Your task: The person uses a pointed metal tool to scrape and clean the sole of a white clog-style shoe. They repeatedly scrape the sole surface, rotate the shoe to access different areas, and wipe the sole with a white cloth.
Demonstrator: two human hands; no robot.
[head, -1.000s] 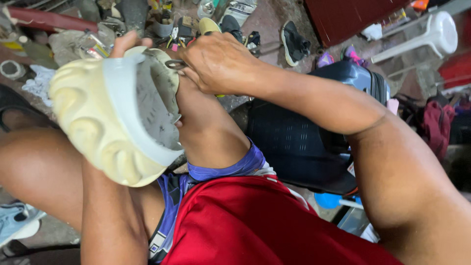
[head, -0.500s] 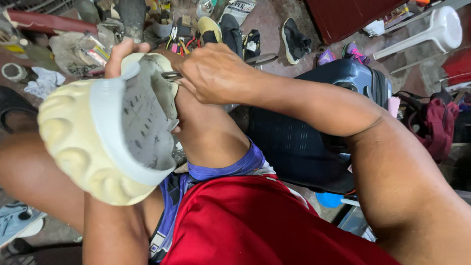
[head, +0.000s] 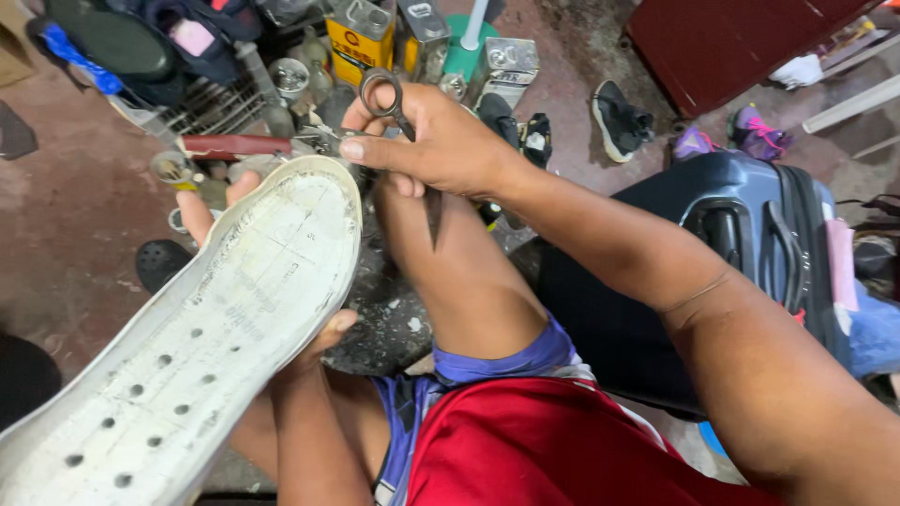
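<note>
The left hand [head: 281, 309] is gripping a long, off-white shoe sole with small round holes punched in its flat inner face [head: 216, 328]; the fingers are wrapping behind it, fingertips showing past the far edge near 11 o'clock and the thumb pressing the near edge at about 4 o'clock. The sole's long axis is running from 7 o'clock, at the bottom left corner of the view, up to 1 o'clock, where its rounded end is sitting just beside the other hand.

The right hand [head: 441, 145] is closing around a pair of dark metal scissors [head: 408, 141], thumb laid flat along the top and fingers curled under. One finger ring is standing up at 12 o'clock above the knuckles, and the blades are pointing down toward 6 o'clock over the bare knee [head: 469, 281]. From the scissor blades, the sole's rounded end is lying at about 9 o'clock, very near, apparently not touching. The right hand is the nearer one to that end.

Metal tins [head: 361, 37] are standing on the stained floor [head: 75, 206] at 12 o'clock, and a dark blue hard-shell suitcase [head: 750, 234] is lying at 3 o'clock.
</note>
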